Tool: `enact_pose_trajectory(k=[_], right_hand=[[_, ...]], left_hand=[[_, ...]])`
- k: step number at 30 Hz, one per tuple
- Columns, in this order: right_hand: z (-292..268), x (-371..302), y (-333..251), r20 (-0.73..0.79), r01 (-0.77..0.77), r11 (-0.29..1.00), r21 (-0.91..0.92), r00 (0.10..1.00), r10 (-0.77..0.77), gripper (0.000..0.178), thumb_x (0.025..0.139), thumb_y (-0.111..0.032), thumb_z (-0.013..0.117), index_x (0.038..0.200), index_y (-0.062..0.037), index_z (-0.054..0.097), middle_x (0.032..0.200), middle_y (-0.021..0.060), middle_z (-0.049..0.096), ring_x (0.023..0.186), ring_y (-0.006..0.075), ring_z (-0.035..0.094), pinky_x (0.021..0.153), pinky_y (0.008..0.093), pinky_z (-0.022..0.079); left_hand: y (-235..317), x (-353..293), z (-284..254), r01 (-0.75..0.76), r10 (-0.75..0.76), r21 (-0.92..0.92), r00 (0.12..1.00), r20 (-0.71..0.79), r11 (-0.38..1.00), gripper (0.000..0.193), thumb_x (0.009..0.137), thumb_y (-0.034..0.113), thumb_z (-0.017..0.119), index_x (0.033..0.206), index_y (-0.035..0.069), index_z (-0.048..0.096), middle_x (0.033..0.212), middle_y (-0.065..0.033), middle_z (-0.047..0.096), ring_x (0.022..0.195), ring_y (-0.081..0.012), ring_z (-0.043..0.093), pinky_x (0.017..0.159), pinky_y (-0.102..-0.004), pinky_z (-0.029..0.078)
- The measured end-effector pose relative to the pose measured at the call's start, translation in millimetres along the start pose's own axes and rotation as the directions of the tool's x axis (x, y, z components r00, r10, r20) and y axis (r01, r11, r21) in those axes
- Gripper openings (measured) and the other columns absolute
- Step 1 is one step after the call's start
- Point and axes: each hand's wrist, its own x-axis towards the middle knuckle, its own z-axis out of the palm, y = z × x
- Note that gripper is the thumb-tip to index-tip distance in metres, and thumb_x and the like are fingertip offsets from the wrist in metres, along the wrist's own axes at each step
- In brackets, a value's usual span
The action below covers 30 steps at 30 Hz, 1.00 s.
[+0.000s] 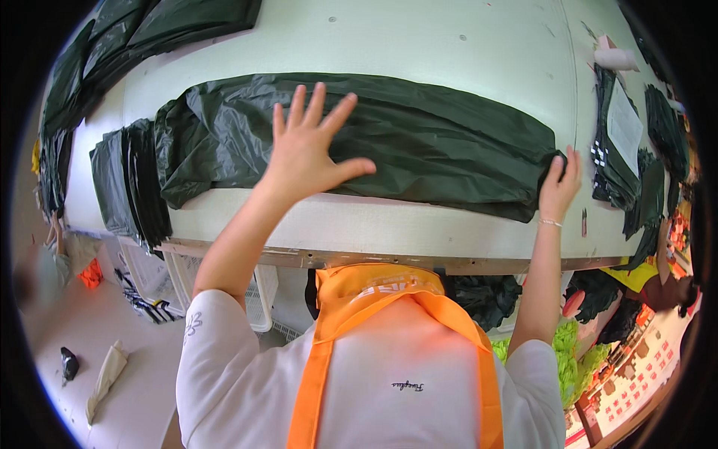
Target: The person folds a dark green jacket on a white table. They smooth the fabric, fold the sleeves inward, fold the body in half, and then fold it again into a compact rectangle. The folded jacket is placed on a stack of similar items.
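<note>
A long, folded piece of shiny dark green sheeting (449, 142) lies crosswise on the white table, its surface wrinkled. Over its left-middle part my left hand (310, 153) is spread flat, fingers apart and thumb out to the right; whether the palm presses on it cannot be told. My right hand (561, 185) is at the sheeting's right end, the end's corner between thumb and fingers. A stack of folded dark green pieces (127, 179) rests against the left end, partly over the table's near edge.
More dark green folded stacks (179, 26) fill the far left. At the right lie dark bundles with a white paper (624, 120) and a white roll (615, 59). White plastic crates (262, 295) stand below the near edge. Other people are at the left and right rims.
</note>
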Motion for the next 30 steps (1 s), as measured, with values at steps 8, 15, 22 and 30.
enact_pose_trajectory(k=[8,15,22,30], right_hand=[[36.9,-15.8,-59.0,0.380,0.276,0.954,-0.119,0.900,-0.213,0.045,0.091,-0.044,0.049,0.131,-0.0248,0.051,0.141,0.0082,0.043,0.134,0.0307,0.032,0.109,0.0520,0.019],[93.2,-11.8,0.5,0.243,0.020,0.997,0.080,0.969,-0.039,0.057,0.089,-0.050,0.050,0.139,-0.0241,0.039,0.147,0.0122,0.032,0.135,0.0341,0.027,0.107,0.0561,0.020],[39.6,-37.7,8.9,0.396,-0.386,0.922,0.015,0.849,0.349,0.087,0.070,-0.046,0.076,0.130,0.0072,0.040,0.122,0.0263,0.052,0.113,0.0390,0.050,0.096,0.0417,0.040],[23.8,-47.3,48.6,0.442,-0.411,0.909,-0.070,0.804,0.398,0.075,0.074,-0.044,0.074,0.126,0.0029,0.046,0.123,0.0215,0.054,0.116,0.0346,0.051,0.097,0.0405,0.039]], left_hand=[[-99.6,5.2,65.4,0.077,-0.069,0.222,0.997,-0.043,0.972,0.109,0.051,0.069,0.072,0.144,0.034,0.028,0.154,-0.0106,0.012,0.139,-0.0413,0.012,0.101,-0.0690,0.016],[-109.9,-1.9,82.0,0.072,-0.064,0.211,0.997,-0.044,0.975,0.116,0.047,0.074,0.070,0.145,0.033,0.025,0.154,-0.0139,0.010,0.138,-0.0446,0.009,0.101,-0.0697,0.016],[-105.6,-28.9,85.4,0.060,-0.026,0.221,0.988,-0.153,0.973,0.113,0.050,0.073,0.070,0.145,0.029,0.027,0.153,-0.0136,0.015,0.138,-0.0414,0.016,0.102,-0.0668,0.018],[-132.4,-52.5,19.0,0.370,-0.241,0.244,0.869,-0.432,0.897,0.078,0.083,0.059,0.053,0.142,0.014,0.033,0.148,-0.0146,0.028,0.138,-0.0336,0.021,0.109,-0.0569,0.012]])
